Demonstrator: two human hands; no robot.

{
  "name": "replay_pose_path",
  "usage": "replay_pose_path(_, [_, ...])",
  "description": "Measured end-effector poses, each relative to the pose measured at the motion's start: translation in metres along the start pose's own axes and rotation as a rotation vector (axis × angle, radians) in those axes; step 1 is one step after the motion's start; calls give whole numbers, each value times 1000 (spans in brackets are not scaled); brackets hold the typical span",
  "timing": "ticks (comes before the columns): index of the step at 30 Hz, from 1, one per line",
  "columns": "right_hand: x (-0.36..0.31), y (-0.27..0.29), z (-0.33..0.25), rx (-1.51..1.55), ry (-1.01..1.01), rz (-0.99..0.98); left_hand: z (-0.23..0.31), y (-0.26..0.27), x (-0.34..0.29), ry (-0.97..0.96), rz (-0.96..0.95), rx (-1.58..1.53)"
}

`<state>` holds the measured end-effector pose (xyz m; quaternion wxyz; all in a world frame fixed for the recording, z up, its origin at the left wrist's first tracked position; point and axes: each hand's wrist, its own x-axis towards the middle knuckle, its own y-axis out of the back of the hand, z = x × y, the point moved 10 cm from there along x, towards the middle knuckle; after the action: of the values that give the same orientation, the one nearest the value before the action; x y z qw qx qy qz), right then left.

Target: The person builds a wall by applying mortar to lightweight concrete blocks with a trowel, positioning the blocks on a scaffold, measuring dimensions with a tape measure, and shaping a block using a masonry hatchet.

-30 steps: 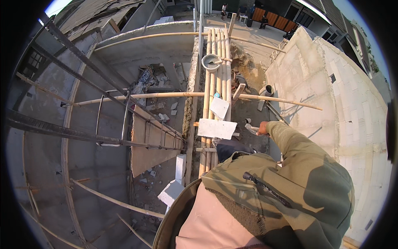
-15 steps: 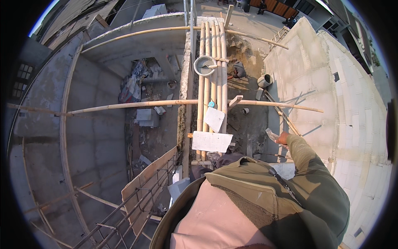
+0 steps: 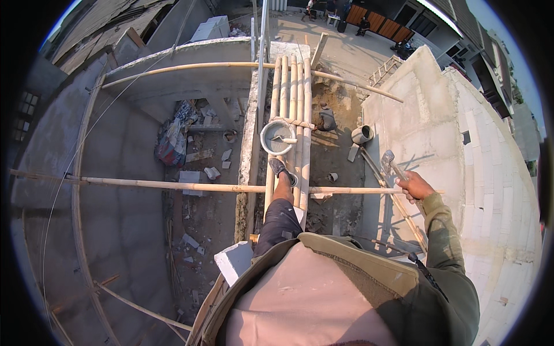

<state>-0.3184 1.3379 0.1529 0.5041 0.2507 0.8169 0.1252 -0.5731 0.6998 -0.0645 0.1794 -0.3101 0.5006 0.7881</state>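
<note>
My right hand (image 3: pixel 414 187) is closed around the handle of a hammer (image 3: pixel 389 160), held out to the right over the lower ground, its greyish head away from me. My left hand is out of the picture. One foot in a dark shoe (image 3: pixel 281 170) stands on the bamboo poles (image 3: pixel 299 98) ahead of me. Just beyond the shoe, a round bucket (image 3: pixel 277 136) of grey mortar sits on the poles, with a trowel (image 3: pixel 284 139) lying in it. A white block (image 3: pixel 234 260) shows beside my left hip.
A long bamboo pole (image 3: pixel 173 184) crosses the walkway. Left of it runs a rough wall top (image 3: pixel 249 127), with a deep drop to rubble beyond. A pale block wall (image 3: pixel 412 109) rises at right. Below, a crouching person (image 3: pixel 326 117) is near a drum (image 3: pixel 362 134).
My leg has come forward onto the bamboo, and the bucket now appears nearer. The hammer has swung up and outward in my right hand. Two white blocks on the walkway are now mostly hidden.
</note>
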Motion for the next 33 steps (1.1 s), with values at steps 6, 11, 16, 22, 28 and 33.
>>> replay_pose_path(6, [201, 99, -170, -269, 30, -5, 109, 29, 100, 131, 80, -30])
replay_pose_path(11, [310, 114, -206, -20, -9, 131, 159, 66, 112, 270, 125, -69])
replay_pose_path(16, [347, 97, -267, 320, -129, -17, 271, 112, 153, 238, 202, -127])
replay_pose_path(22, [443, 62, -432, -170, 96, -235, 359, 140, 190, 274, 277, -233])
replay_pose_path(28, [511, -19, -604, -984, 347, -569, 381, 73, 201, 443, 291, -294])
replay_pose_path(33, [609, -117, -727, -1455, 608, -764, 436, 22, 142, 778, 316, -408])
